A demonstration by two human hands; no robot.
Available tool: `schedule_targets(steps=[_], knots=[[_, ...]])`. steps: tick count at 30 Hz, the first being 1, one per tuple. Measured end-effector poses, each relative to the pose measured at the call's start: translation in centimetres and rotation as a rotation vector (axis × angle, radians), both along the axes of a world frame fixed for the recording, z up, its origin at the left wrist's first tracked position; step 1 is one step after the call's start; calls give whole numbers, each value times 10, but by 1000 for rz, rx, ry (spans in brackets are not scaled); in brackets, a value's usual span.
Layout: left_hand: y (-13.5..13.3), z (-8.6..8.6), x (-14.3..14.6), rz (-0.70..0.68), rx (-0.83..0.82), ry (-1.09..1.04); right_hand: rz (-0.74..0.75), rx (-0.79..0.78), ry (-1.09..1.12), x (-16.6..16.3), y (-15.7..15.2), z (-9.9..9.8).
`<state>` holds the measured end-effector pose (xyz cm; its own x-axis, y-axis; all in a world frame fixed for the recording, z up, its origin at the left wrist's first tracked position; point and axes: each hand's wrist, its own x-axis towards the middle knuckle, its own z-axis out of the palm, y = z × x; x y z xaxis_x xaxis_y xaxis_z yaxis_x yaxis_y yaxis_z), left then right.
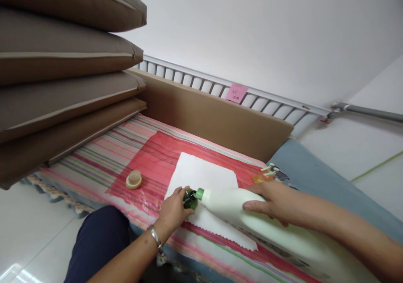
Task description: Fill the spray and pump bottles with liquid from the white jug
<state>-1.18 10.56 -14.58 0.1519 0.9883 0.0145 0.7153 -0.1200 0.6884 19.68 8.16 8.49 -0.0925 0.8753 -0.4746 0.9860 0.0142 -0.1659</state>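
Note:
A large white bottle [233, 205] lies tilted on its side over a white cloth [201, 176], its green neck [199, 193] pointing left. My right hand [273, 201] is wrapped over the bottle's body and holds it. My left hand [173, 209], with a metal bracelet on the wrist, has its fingers closed round a small dark green bottle [189, 200] held right at the white bottle's mouth. The cloth lies on a red transparent plastic sheet [151, 161].
A round yellow-and-pink cap [134, 179] sits on the red sheet at the left. A small orange item with white sticks [266, 173] lies behind my right hand. Stacked brown cushions [63, 85] loom at the left. A cardboard panel [214, 119] backs the striped bedcover [100, 153].

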Motion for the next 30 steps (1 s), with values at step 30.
schedule_targets(steps=[30], knots=[[-1,11,0,2,-39,27,98,-13,-166,-17,0,14]])
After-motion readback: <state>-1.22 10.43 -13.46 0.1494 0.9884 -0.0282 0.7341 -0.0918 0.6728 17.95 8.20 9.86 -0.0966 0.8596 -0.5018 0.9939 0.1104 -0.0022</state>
